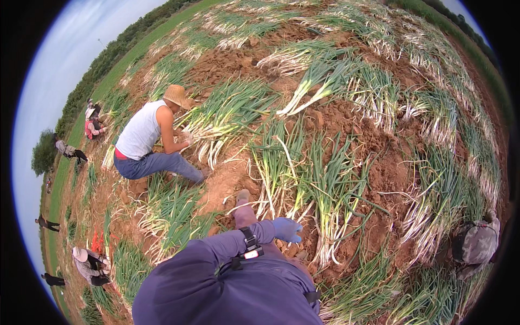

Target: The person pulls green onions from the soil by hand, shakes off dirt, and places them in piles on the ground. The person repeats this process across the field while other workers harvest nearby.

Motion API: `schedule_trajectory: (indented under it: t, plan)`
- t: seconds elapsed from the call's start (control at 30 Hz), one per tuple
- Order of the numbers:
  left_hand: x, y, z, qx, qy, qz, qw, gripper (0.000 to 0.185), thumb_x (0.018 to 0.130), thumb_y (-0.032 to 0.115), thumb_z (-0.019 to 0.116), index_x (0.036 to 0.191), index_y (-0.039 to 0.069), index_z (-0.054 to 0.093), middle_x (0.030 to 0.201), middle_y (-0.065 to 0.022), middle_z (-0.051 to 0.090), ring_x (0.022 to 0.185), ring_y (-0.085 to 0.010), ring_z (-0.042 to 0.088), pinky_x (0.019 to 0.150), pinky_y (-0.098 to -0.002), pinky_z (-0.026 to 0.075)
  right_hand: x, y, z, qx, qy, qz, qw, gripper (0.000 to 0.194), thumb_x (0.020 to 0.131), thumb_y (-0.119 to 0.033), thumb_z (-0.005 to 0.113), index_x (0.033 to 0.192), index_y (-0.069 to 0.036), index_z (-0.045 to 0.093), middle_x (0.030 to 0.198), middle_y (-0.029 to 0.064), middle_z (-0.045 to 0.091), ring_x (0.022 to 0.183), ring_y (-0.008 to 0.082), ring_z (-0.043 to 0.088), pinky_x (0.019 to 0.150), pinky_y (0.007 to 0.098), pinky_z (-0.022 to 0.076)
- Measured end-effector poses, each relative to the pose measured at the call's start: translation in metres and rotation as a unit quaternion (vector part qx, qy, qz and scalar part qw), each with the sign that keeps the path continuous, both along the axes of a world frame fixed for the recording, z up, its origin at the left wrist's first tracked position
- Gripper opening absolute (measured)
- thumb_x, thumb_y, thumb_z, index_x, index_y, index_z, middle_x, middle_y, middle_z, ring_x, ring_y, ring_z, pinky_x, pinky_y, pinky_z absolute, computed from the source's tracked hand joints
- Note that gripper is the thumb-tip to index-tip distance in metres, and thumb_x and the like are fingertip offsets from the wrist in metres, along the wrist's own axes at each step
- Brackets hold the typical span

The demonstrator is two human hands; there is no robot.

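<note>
My left hand, in a blue glove, reaches across in front of me over the white root ends of a loose bunch of green onions. Its fingers are partly bent, and whether they grip a stem cannot be told. Just right of it lies a thicker bunch of green onions, leaves away from me and roots towards me. A single pale stem lies across the nearer leaves. A strap with a small device is round my left forearm. My right hand is out of view; another strap shows beside my body.
A co-worker in a straw hat crouches at the left, gloved hands at a large pile of green onions. Another person in a camouflage cap is at the right edge. More people are far left. Rows of onions lie over clumpy brown soil.
</note>
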State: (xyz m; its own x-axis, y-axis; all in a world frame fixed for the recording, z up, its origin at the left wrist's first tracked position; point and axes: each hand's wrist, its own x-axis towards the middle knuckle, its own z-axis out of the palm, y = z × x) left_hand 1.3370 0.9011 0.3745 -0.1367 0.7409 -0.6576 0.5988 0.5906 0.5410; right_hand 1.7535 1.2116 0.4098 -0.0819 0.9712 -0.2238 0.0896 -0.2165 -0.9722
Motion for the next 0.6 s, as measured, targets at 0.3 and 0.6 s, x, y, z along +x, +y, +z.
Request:
schedule_trajectory:
  t: [0.3,0.6]
  plan:
    - [-0.027,-0.199,-0.071,0.059,0.142,0.251,0.956,0.039,0.087,0.045,0.063,0.106,0.011,0.068,0.089,-0.0168,0.070,0.086,-0.0369,0.068,0.077,-0.0479,0.051,-0.157,-0.020,-0.120,-0.197,-0.196,0.383,0.881,0.016,0.088,-0.014,0.064,0.090,0.002,0.064,0.066,0.0055,0.059,0.054,0.0157,0.059,0.051,0.0280,0.0453]
    - [0.056,-0.372,-0.156,-0.184,0.015,0.438,0.880,0.036,0.086,0.035,0.063,0.097,0.003,0.074,0.096,-0.0242,0.070,0.092,-0.0430,0.068,0.079,-0.0493,0.052,-0.433,-0.015,-0.192,-0.124,-0.209,0.579,0.779,0.016,0.088,-0.016,0.068,0.086,0.000,0.067,0.066,0.0015,0.059,0.053,0.0102,0.054,0.047,0.0258,0.0417]
